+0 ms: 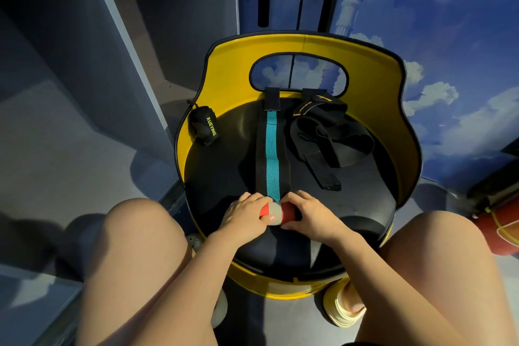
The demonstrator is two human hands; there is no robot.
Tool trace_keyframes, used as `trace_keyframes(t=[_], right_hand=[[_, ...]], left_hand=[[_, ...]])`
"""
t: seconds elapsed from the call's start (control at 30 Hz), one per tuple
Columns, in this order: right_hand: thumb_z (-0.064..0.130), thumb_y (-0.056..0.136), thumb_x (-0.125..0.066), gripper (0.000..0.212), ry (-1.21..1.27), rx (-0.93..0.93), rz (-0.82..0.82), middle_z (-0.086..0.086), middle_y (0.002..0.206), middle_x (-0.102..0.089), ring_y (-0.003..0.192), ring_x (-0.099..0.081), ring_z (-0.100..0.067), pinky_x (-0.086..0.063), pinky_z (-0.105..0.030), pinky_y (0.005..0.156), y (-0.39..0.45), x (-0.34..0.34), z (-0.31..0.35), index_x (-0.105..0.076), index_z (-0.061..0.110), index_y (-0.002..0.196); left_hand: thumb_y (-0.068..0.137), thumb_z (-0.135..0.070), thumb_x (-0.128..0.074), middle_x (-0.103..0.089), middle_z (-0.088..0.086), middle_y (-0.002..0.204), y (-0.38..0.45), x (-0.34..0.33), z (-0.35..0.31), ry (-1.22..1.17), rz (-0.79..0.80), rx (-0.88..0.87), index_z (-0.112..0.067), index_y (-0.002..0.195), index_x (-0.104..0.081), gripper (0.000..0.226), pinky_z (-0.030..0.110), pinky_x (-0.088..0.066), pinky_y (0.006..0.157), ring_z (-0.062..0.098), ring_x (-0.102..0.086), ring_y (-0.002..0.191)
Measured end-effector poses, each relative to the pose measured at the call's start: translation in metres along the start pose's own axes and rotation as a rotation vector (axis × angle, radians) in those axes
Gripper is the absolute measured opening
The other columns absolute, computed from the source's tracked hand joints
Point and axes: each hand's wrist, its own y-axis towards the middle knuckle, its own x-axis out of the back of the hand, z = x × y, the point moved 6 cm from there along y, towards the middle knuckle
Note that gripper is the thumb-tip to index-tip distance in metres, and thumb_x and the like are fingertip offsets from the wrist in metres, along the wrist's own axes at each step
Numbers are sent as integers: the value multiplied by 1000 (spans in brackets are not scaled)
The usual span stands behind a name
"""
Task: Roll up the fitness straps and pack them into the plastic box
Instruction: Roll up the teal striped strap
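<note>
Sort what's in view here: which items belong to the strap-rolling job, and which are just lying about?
Part of the job:
- teal-striped strap, near end held by left hand and right hand
- rolled black strap
- loose black straps
- chair seat used as work surface

Just lying about:
- red cylinder on the floor
- slipper

No plastic box is visible.

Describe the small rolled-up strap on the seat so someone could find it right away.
Start at the yellow chair with the round black seat. At the seat's far left edge, against the yellow rim, lies the rolled strap, a tight black bundle. Unlike its neighbours, it bears green lettering.
</note>
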Motion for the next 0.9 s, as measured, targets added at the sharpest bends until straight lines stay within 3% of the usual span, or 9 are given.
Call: trace_keyframes(t=[0.17, 0.4, 0.5, 0.6, 0.7, 0.8, 0.9], right_hand=[[29, 80, -73, 48, 66, -40, 1, 5, 109, -41, 98, -44, -10, -38, -19, 88, 1, 5, -1, -54, 20, 123], [35, 88, -63, 47, 128, -153, 105, 4, 110, -43, 107, -48, -15, -33, -18, 88, 3, 5, -6, -52, 17, 130], [38, 89, -61, 46, 171, -205, 101, 3, 111, -41, 106, -46, -14, -37, -22, 94, 2, 3, -7, -53, 20, 130], [36, 90, -59, 46, 208, -251, 60, -3, 127, -37, 123, -41, -19, -31, -28, 109, 1, 2, -6, -51, 19, 132], [30, 93, -56, 43, 225, -256, 30, -6, 152, -27, 138, -31, -22, -26, -28, 110, -2, -2, 1, -48, 17, 134], [26, 96, -51, 41, 328, -288, 26, -2, 153, -29, 128, -43, -19, -30, -21, 100, -6, -11, 4, -41, 18, 136], [25, 98, -47, 39, 418, -308, 29, -3, 142, -43, 111, -46, -11, -32, -18, 93, -7, -15, 5, -37, 21, 136]], left_hand=[[87, -44, -58, -35, -10, 138, -4, -3, -1, 13, -31, -33, -31, 141, -31, 61, 37, -29, 108, 15, -33, 128], [87, -36, -61, -37, -7, 137, -3, -2, 1, -27, -61, 5, -28, 135, -36, 55, 34, -38, 101, 16, -38, 126], [89, -36, -59, -37, -6, 137, -2, -2, 3, -46, -38, 31, -27, 137, -35, 54, 35, -40, 101, 18, -37, 126], [88, -28, -61, -27, -6, 142, -2, -6, 6, -210, -57, 98, -26, 134, -41, 50, 33, -41, 102, 19, -34, 129], [89, -19, -61, -9, -3, 155, -5, -14, 5, -419, -4, 172, -27, 138, -36, 56, 37, -37, 107, 23, -27, 138], [89, -14, -60, -10, 1, 157, -5, -19, 1, -534, 35, 190, -27, 143, -27, 64, 35, -34, 107, 23, -25, 139], [88, -12, -62, -18, 2, 154, -6, -22, 3, -690, 44, 236, -29, 143, -28, 67, 34, -37, 105, 23, -32, 134]])
